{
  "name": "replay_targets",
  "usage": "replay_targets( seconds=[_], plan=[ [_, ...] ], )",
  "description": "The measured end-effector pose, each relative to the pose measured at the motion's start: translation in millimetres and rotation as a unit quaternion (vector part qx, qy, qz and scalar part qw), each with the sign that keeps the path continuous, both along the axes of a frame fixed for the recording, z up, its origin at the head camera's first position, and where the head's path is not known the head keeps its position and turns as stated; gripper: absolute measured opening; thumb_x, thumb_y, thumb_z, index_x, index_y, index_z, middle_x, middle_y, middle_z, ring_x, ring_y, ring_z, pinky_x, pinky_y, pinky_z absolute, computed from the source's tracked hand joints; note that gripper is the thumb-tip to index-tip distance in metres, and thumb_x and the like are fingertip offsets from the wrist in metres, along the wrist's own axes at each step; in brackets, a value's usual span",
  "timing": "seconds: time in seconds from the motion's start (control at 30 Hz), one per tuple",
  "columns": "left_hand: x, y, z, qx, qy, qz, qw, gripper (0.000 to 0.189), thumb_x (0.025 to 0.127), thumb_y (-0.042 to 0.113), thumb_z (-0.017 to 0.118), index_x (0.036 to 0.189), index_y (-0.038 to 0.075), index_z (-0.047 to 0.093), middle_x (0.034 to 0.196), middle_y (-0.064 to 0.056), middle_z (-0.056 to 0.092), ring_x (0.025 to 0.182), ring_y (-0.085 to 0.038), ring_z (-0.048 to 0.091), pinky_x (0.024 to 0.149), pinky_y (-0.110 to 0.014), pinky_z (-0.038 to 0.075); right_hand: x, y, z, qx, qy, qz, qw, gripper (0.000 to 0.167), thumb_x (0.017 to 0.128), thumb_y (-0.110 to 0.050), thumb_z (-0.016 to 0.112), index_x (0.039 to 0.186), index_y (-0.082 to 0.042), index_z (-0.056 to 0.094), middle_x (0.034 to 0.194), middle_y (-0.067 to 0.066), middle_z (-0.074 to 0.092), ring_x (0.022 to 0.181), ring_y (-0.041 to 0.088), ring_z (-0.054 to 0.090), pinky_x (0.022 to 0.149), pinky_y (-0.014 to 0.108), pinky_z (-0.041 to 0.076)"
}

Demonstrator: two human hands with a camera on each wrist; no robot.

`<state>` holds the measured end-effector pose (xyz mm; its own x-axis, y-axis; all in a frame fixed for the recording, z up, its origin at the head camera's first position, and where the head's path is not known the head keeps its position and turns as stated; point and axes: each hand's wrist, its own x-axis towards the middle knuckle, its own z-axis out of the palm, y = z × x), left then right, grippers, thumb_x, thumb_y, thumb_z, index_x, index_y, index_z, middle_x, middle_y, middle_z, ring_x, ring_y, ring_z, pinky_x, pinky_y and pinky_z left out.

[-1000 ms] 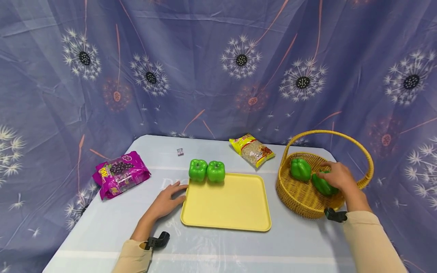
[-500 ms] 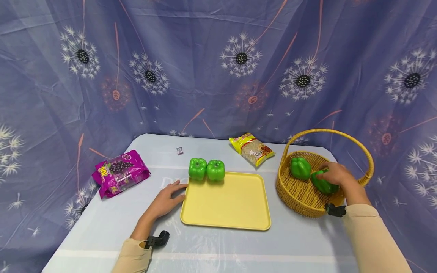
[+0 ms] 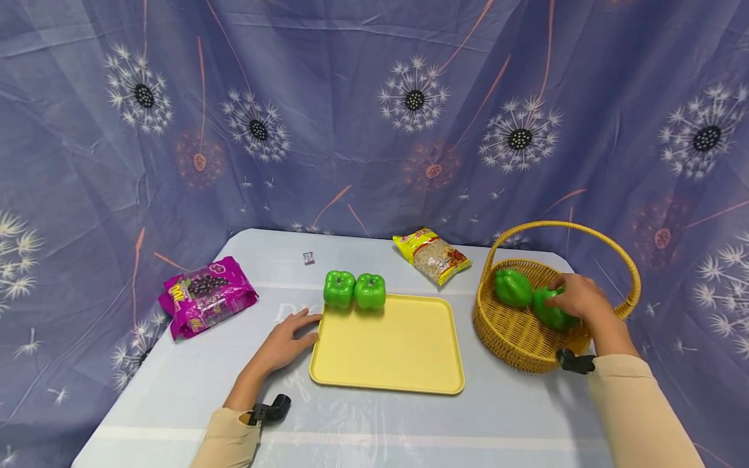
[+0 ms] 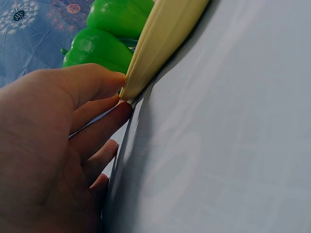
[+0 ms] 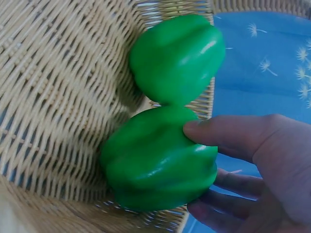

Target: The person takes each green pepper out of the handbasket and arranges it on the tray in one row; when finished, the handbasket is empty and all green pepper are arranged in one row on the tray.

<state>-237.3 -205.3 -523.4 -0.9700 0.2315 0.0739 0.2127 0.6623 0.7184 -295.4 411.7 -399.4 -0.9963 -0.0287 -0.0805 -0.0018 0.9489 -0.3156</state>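
While right hand [image 3: 580, 301] grips green pepper [image 3: 550, 312] in wicker basket [image 3: 509, 348], at frame right, second pepper [image 3: 513, 288] against it, left hand [image 3: 285, 344] left of centre, fingers loosely extended, touching yellow tray [image 3: 389, 351] edge

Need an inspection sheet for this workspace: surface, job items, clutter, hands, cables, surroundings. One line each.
Surface: table with a pale cover, faint lettering on it.
Job items: yellow tray; two green peppers at its far-left corner; wicker basket right of the tray, holding a gripped pepper and a loose pepper.
Clutter: purple bag at left; yellow bag beyond the tray; small packet toward the far edge.
Left hand: touches the tray's left edge.
Right hand: grips one pepper inside the basket.
Cables: nothing seen.
Surroundings: blue-purple curtain with dandelion print behind the table.
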Motion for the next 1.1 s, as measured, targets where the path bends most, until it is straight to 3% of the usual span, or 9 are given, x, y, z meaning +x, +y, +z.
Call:
replay_targets(
  seconds=[0.17,0.4,0.73,1.1],
  plan=[
    [0.1,0.5,1.0,-0.002,0.002,-0.001,1.0000,0.046,0.093,0.034,0.063,0.137,0.022,0.056,0.150,-0.015,0.036,0.138,-0.046,0.020,0.107,-0.065,0.017,4.6,-2,5.3,-0.003,0.038,-0.007,0.9992,0.047,0.082,-0.029,0.073,0.114,0.003,0.060,0.116,0.036,0.051,0.103,0.057,0.043,0.074,0.062,0.041],
    [-0.3,0.9,1.1,-0.001,-0.002,0.000,1.0000,0.046,0.093,0.035,0.062,0.137,0.023,0.056,0.151,-0.014,0.035,0.139,-0.045,0.019,0.108,-0.065,0.016,12.9,-12,10.1,-0.029,0.082,-0.032,0.9957,0.049,0.085,-0.026,0.071,0.119,0.006,0.055,0.117,0.035,0.047,0.095,0.050,0.048,0.066,0.054,0.044],
    [-0.6,0.0,-0.1,-0.002,-0.004,0.003,1.0000,0.046,0.093,0.034,0.063,0.137,0.023,0.056,0.151,-0.014,0.035,0.139,-0.044,0.019,0.108,-0.064,0.016,20.0,-28,18.3,-0.064,0.138,-0.019,0.9882,0.050,0.087,-0.036,0.071,0.118,0.001,0.057,0.130,0.033,0.040,0.106,0.052,0.043,0.074,0.059,0.044],
    [1.0,0.5,3.0,0.005,-0.007,0.003,1.0000,0.046,0.093,0.033,0.063,0.137,0.023,0.056,0.151,-0.014,0.035,0.139,-0.044,0.018,0.108,-0.064,0.016,33.7,-56,31.6,-0.124,0.146,0.006,0.9815,0.052,0.087,-0.042,0.069,0.118,-0.002,0.058,0.133,0.029,0.040,0.110,0.051,0.047,0.075,0.056,0.049]
  ],
)
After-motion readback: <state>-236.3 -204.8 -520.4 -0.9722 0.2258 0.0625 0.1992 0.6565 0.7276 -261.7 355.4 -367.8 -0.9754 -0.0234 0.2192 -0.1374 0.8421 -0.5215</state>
